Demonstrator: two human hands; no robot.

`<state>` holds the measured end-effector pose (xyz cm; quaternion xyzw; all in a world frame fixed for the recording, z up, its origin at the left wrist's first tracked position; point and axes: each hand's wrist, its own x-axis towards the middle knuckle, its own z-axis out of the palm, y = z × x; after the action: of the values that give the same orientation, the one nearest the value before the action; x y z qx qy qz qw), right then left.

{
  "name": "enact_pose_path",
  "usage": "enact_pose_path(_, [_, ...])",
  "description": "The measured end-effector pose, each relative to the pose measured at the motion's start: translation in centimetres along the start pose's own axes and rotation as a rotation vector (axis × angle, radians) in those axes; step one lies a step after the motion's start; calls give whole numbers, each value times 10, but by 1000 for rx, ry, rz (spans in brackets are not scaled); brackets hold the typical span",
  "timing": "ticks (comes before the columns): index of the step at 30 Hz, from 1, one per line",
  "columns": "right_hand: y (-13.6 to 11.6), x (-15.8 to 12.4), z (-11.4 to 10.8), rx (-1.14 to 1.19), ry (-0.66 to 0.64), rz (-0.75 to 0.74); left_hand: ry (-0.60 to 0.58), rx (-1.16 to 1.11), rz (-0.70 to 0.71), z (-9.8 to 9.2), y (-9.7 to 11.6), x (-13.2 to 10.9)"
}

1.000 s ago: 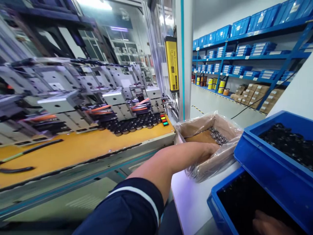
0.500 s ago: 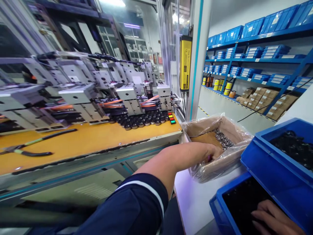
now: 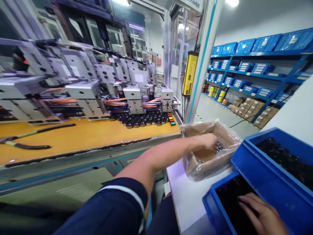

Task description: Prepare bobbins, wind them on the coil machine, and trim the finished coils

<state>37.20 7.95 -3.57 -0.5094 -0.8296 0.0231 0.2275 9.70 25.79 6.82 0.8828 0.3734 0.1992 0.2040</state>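
My left hand [image 3: 209,141] reaches across into a cardboard box [image 3: 199,174] lined with clear plastic. Its fingers curl downward and look closed, and whatever they hold is hidden. Just beside them lie small shiny metal parts [image 3: 220,145] in the box. At the lower right, my right hand [image 3: 265,210] is in the lower blue bin [image 3: 212,204], over a dark mass of small black parts [image 3: 228,194]. The fingers there are apart and slightly bent, and nothing shows between them.
A second blue bin [image 3: 256,166] with black parts overlaps the lower one. On the machine's orange worktop [image 3: 97,135] lie pliers [image 3: 36,132] and rows of black round parts [image 3: 144,120]. A yellow sensor bar [image 3: 190,74] hangs on the frame post. Blue shelves [image 3: 254,73] stand behind.
The view has shifted. My left hand has risen from low in the box and moved toward its far side. My right hand stays in the lower bin, showing more of itself.
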Motion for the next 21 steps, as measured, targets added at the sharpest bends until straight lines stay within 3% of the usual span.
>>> enact_pose_path(2, [-13,2,-3,27,-3,60,54,-102,32,-13,2,-14])
enact_pose_path(5, [-28,6,-6,57,28,88,160,-291,62,-20,6,-66])
enact_pose_path(7, [-33,8,-8,59,91,61,215,-434,70,-15,9,-113])
enact_pose_path(10, [-46,12,-14,53,189,33,326,-983,47,3,18,-180])
enact_pose_path(12, [-64,18,-20,49,229,31,356,-1273,12,16,27,-210])
enact_pose_path(15, [-111,29,-30,73,248,-23,370,-1332,1,26,40,-237])
enact_pose_path(21, [-213,36,-29,301,272,-408,386,-1289,-47,27,65,-270])
